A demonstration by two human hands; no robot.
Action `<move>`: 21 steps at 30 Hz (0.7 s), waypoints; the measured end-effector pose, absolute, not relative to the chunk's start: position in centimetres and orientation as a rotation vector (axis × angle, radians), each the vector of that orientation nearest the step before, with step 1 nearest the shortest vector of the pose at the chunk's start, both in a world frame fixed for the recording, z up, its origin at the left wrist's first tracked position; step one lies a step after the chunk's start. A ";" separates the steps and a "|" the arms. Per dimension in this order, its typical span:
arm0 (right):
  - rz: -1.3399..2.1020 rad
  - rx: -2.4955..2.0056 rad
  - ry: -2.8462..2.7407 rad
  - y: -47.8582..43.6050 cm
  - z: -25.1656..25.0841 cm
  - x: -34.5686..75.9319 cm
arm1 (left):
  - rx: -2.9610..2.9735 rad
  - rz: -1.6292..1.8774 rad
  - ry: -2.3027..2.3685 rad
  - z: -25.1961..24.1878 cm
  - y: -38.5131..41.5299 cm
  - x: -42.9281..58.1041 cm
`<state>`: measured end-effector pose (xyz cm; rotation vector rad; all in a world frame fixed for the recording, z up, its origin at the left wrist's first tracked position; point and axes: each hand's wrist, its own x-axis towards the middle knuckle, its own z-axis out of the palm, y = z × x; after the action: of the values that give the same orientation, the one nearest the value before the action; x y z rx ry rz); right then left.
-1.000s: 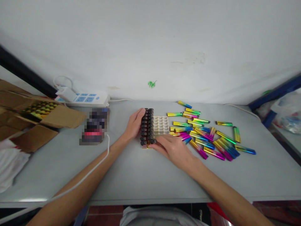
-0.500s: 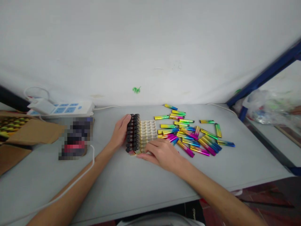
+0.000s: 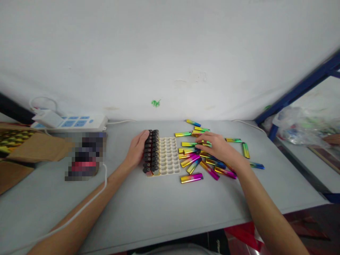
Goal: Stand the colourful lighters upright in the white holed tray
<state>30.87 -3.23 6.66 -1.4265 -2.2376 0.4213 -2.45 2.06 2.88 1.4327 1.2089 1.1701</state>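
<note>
A cream tray (image 3: pixel 170 159) with rows of round sockets lies mid-table. Its left two columns hold upright lighters with black tops (image 3: pixel 151 151). My left hand (image 3: pixel 136 148) rests flat against the left side of those lighters, fingers stretched out. My right hand (image 3: pixel 216 146) lies palm down over the pile of iridescent lighters (image 3: pixel 209 156) to the right of the tray, fingers spread and touching them. One lighter (image 3: pixel 191 177) lies apart near the tray's front right corner.
A white power strip (image 3: pixel 71 122) sits at the back left by the wall. A cardboard box (image 3: pixel 18 145) with more lighters stands at the left. A white cable (image 3: pixel 103 180) runs beside my left arm. A blue frame (image 3: pixel 297 88) and plastic bags (image 3: pixel 300 124) lie at the right.
My right hand left the tray's front edge and moved right onto the loose lighters. The left hand stayed against the filled rows. The view shifted a little.
</note>
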 end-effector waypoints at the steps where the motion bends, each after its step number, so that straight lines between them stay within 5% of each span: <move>1: 0.421 -1.420 -2.276 -2.9 6.4 31.0 | 1.435 1.171 1.210 2.9 2.0 -2.5; 12: 0.464 -1.550 -2.539 0.4 8.3 29.1 | 1.441 1.214 1.185 3.2 1.9 -2.2; 21: 0.853 -1.282 -1.693 -1.2 8.2 26.2 | 1.442 1.203 1.189 2.3 2.1 -2.5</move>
<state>26.19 -1.20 8.19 -1.2824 -1.6933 0.8531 -2.49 2.13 2.28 1.4424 1.1888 1.2029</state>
